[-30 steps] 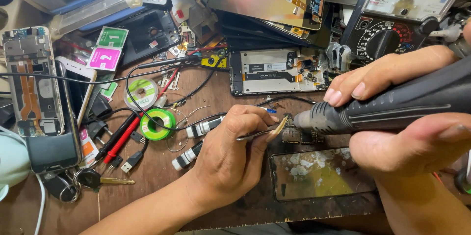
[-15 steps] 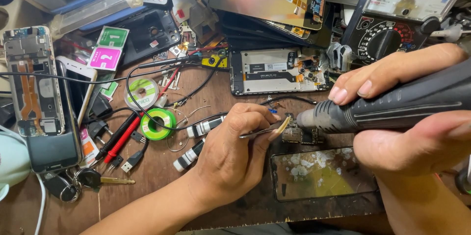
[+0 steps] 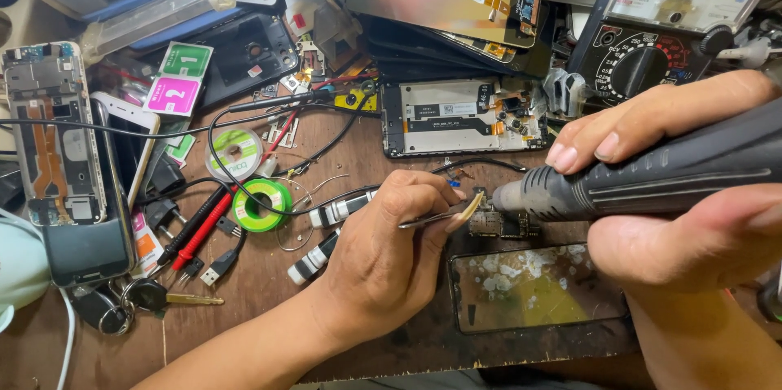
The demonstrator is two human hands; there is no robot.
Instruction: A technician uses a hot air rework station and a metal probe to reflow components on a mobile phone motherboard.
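Left fingers (image 3: 423, 203) pinched on thin metal tweezers (image 3: 444, 212), tips aimed right at a small bare circuit board (image 3: 498, 223) lying on the bench (image 3: 269, 292). Right fingers (image 3: 619, 133) wrapped over the top of a dark ribbed handheld tool (image 3: 652, 178), thumb underneath, nozzle end sitting right over the board's upper edge; can't tell if it actually touches. Tweezer tips and nozzle meet at nearly the same spot on the board. Progress, judging from the layout: board is already out of its phone and bare, work on it looks mid-step — nothing visibly lifted in the tweezers, can't tell if a part is seated or loose, too small. Reassembly not begun: opened phone frame (image 3: 464, 117) lies apart above, cracked phone screen (image 3: 533, 288) just below the board. Pose: left hand (image 3: 383, 264) knuckles up, wrist low, forearm coming in from bottom left, heel looks braced on the bench. Right hand (image 3: 692, 195) enters from the right edge, tool held roughly level, slightly nose-down. Further out: green solder wick spool (image 3: 261, 204), red and black probe leads (image 3: 195, 231), analogue multimeter (image 3: 652, 40) top right, stripped phone (image 3: 53, 138) at far left, keys (image 3: 155, 296).
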